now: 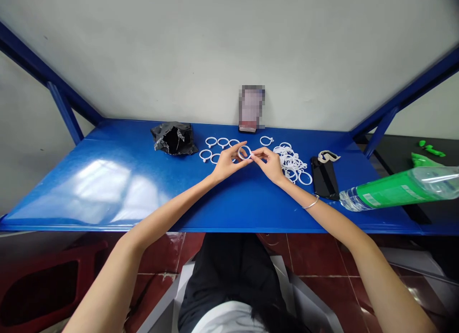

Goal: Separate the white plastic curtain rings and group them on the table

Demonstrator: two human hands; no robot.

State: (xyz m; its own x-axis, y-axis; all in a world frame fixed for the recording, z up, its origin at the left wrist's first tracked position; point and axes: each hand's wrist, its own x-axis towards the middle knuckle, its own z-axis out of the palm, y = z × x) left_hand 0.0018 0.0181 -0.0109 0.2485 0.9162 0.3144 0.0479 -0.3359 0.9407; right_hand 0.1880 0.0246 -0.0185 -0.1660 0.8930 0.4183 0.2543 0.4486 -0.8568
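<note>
By black bag (174, 138), contents unclear, L hand (225, 163) + R hand (271, 164) grips pinch ring (245, 152).

The upright phone (251, 108) against the wall is pixelated; I cannot read its screen. The water bottle (398, 189) is cut off by the right edge, so its cap is out of view. Fingers of the left hand (227, 163) and right hand (270, 163) cover parts of the white ring (245, 159) pinched between them. Rings in the ring pile (292, 161) overlap; I cannot count them. The black bag (174, 138) interior is too dark to tell.
</note>
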